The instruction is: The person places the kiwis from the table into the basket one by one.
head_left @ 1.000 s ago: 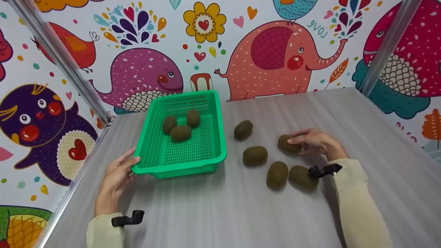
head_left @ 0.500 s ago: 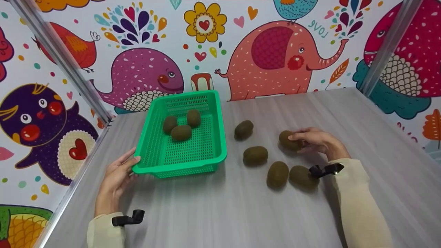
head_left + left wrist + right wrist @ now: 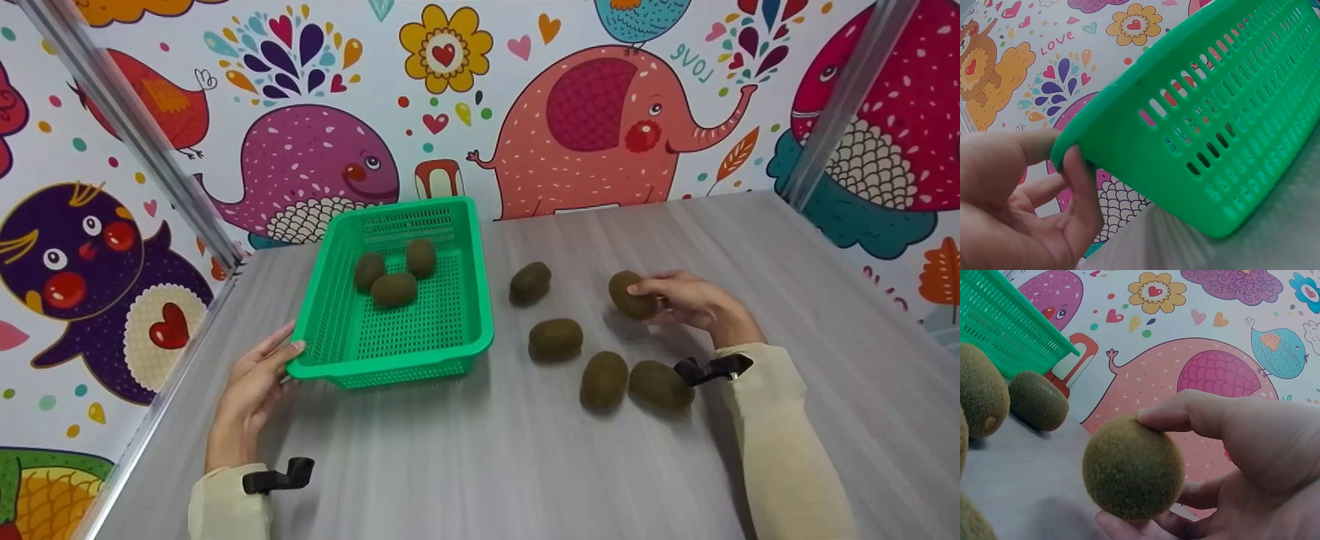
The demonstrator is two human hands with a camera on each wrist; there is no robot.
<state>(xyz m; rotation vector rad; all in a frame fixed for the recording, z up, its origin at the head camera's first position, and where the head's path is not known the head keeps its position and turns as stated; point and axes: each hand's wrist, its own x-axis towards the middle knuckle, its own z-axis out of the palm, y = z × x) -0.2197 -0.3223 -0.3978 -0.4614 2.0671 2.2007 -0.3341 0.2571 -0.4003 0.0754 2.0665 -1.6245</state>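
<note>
My right hand (image 3: 694,300) holds a brown kiwi (image 3: 632,295) between thumb and fingers, a little above the table, with its shadow below. In the right wrist view this kiwi (image 3: 1133,468) shows its fuzzy rounded end, the thumb on top and fingers beneath. My left hand (image 3: 255,382) pinches the near left corner of a green plastic basket (image 3: 390,369); the left wrist view shows thumb and fingers on either side of the rim (image 3: 1072,135). Three kiwis lie together in the basket, one of them the front kiwi (image 3: 394,289).
Several loose kiwis lie on the grey wood-grain table (image 3: 450,465) between basket and right hand: a far kiwi (image 3: 530,283), a middle kiwi (image 3: 556,340), and two near ones, the left kiwi (image 3: 604,381) beside the right kiwi (image 3: 661,386). A cartoon-printed wall (image 3: 450,135) stands behind.
The right hand has lifted its kiwi off the table, moving it slightly up and away and tilting it. The left hand and the basket have stayed in place.
</note>
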